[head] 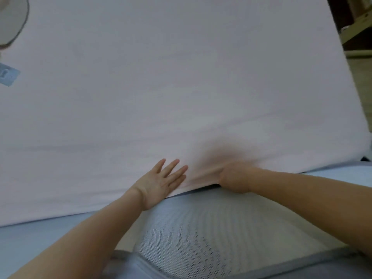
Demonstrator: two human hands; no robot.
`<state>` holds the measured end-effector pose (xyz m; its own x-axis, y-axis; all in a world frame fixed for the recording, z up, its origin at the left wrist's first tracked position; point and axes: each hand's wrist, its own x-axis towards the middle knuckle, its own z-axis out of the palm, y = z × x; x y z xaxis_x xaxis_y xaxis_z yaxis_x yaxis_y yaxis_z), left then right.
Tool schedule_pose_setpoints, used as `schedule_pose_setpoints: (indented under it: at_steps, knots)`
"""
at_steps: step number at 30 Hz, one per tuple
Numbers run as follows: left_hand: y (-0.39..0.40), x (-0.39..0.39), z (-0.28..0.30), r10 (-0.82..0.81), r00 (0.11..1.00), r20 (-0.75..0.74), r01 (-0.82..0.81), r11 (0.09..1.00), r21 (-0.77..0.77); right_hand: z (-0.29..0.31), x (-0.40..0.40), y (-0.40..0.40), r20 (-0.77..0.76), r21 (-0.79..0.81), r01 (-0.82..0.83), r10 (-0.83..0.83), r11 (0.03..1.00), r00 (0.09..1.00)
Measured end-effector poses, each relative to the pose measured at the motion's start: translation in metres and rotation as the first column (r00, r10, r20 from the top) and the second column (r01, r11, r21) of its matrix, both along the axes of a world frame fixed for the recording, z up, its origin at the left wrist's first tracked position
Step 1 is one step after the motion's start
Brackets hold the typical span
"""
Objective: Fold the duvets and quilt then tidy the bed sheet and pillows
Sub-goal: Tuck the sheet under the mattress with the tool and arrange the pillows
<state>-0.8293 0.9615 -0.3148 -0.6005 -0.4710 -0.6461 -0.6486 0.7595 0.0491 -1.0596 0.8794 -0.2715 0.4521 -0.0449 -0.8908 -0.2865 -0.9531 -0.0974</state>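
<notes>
A pale pink bed sheet [181, 81] covers most of the view, spread flat over the bed. Its near edge runs across the lower part of the frame, above a light blue mesh mattress pad [193, 234]. My left hand [161, 184] lies flat on the sheet close to that edge, fingers straight and spread. My right hand [235, 177] is curled in a fist that grips a bunch of the sheet at the edge, and creases fan out from the grip. No pillows, duvets or quilt are in view.
The mesh pad has a grey bound border [281, 262] at the bottom. A round fan head [12, 21] and a blue patterned item [8, 75] sit at the far left. Wooden shelving [354, 23] stands past the bed's right edge.
</notes>
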Motion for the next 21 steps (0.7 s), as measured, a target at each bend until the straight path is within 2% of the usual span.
schedule_pose_setpoints:
  at_steps: [3, 6, 10, 13, 16, 19, 21]
  knots:
    - [-0.011, -0.025, 0.009, -0.085, 0.994, 0.073, 0.079, 0.993, 0.089, -0.001, -0.016, 0.003, -0.158, -0.049, 0.055, -0.062, 0.997, 0.986]
    - [-0.029, -0.051, 0.031, -0.172, 0.977, 0.123, 0.146, 0.969, 0.197, 0.025, -0.017, -0.007, -0.152, -0.045, 0.067, -0.073, 0.997, 0.986]
    - [-0.051, -0.074, 0.081, -0.061, 0.997, 0.042, 0.048, 0.961, 0.273, 0.090, -0.037, -0.030, -0.082, -0.168, 0.039, -0.053, 0.985, 0.995]
    - [-0.080, -0.095, 0.140, -0.010, 1.000, 0.020, 0.005, 0.967, 0.254, 0.158, -0.070, -0.050, -0.042, -0.295, 0.150, -0.170, 0.944, 0.985]
    - [-0.114, -0.124, 0.205, 0.114, 0.992, -0.057, -0.102, 0.977, 0.186, 0.227, -0.104, -0.059, 0.070, -0.375, 0.392, -0.396, 0.840, 0.916]
    - [-0.152, -0.163, 0.277, 0.198, 0.962, -0.191, -0.177, 0.977, 0.119, 0.298, -0.136, -0.064, 0.243, -0.384, 0.654, -0.612, 0.651, 0.752]
    - [-0.169, -0.190, 0.322, 0.242, 0.919, -0.310, -0.222, 0.970, 0.100, 0.337, -0.155, -0.064, 0.349, -0.357, 0.759, -0.676, 0.544, 0.649]
